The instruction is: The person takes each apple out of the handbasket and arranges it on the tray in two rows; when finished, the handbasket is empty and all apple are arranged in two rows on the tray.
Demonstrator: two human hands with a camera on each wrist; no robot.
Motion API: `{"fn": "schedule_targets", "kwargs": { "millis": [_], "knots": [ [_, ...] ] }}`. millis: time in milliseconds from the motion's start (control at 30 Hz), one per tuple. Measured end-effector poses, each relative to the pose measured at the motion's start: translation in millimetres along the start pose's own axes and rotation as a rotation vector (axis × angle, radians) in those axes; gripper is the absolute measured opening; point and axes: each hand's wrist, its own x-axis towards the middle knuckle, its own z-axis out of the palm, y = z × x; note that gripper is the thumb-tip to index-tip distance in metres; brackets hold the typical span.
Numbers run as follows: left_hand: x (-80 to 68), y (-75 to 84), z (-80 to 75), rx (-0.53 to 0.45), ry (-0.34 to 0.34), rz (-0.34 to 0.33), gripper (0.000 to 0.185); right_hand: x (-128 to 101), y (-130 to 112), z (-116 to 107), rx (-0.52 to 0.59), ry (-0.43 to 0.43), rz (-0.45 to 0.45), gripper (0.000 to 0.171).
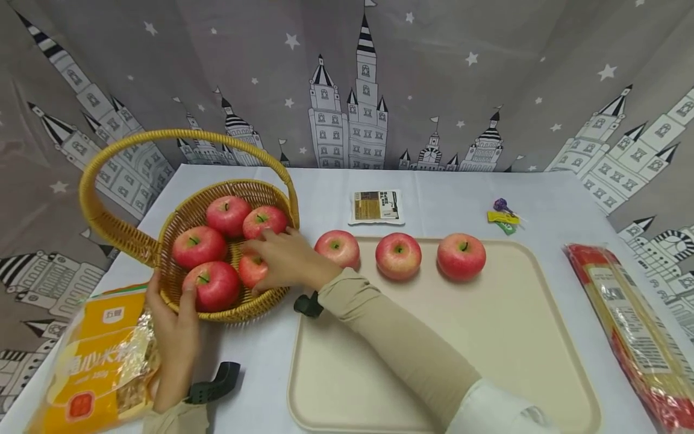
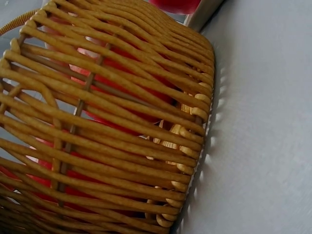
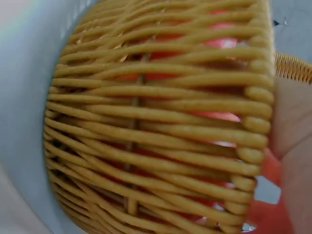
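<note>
- On the left of the table [image 1: 434, 199], your wicker basket [image 1: 260, 304] sits upright with its mouth facing up; its tall hoop handle [image 1: 162, 134] arches over from the near-left rim to the far-right rim.
- Your right hand [image 1: 284, 259] reaches into the basket over its right rim, fingers curled round a small red apple [image 1: 250, 269] lying against the inner wall.
- Your left hand [image 1: 173, 334] steadies the basket at its near-left rim, thumb hooked over the edge beside the front apple [image 1: 214, 284], fingers wrapped on the outside wall.
- Four more apples lie in the basket, stems up or tilted slightly; all are round, smooth and glossy, red fading to pink.
- Three further apples stand in a row along the far edge of the tray [image 1: 488, 337], stems up, apart from one another. The tray is a flat, matte, cream rectangle with rounded corners and a low lip.
- From the head view alone you get the layout: a crinkly yellow bag [image 1: 92, 361] at near left, a long red clear-wrapped packet [image 1: 629, 325] at right, a small flat sachet [image 1: 376, 206] behind the tray.
- Both wrist views add only the weave up close: round golden canes running sideways over upright stakes, red showing through the gaps. The right wrist view is blurred, with fingers at its right edge.
</note>
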Motion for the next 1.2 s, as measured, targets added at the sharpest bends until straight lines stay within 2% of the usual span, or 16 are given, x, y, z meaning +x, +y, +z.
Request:
{"fn": "schedule_targets", "kwargs": {
  "millis": [67,133,233,333,467,633,733,833,933,1067,1200],
  "knots": [
    [0.9,0.7,1.4,0.002,-0.006,-0.001,0.061,-1,1,-2,0.032,0.021,0.003,0.066],
    [1.2,1.0,2.6,0.003,-0.013,-0.007,0.062,-4,3,-4,0.111,0.070,0.003,0.061],
    [0.8,0.1,3.6,0.009,-0.018,-0.017,0.062,-15,9,-12,0.321,0.170,-0.017,0.056],
    [0.9,-1.0,4.3,0.012,-0.022,-0.021,0.061,-32,17,-28,0.516,0.250,-0.056,0.056],
    [1.9,-1.1,5.5,0.013,-0.028,-0.025,0.060,-65,37,-51,0.614,0.310,-0.068,0.056],
    [2.4,2.0,4.1,0.021,-0.019,-0.035,0.058,-117,78,-67,0.646,0.417,-0.001,0.053],
    [2.2,2.6,2.9,0.023,-0.023,-0.040,0.058,-152,108,-73,0.600,0.491,0.074,0.053],
    [1.8,1.3,1.3,0.030,-0.023,-0.043,0.057,-188,138,-76,0.525,0.565,0.195,0.054],
    [1.6,0.5,-0.6,0.037,-0.019,-0.040,0.057,-226,162,-74,0.455,0.606,0.355,0.054],
    [1.5,-0.1,-1.5,0.032,-0.026,-0.036,0.057,-273,187,-65,0.397,0.585,0.568,0.055],
    [1.0,-1.1,-0.8,0.021,-0.027,-0.037,0.057,-306,207,-51,0.356,0.495,0.691,0.057]
  ]
}}
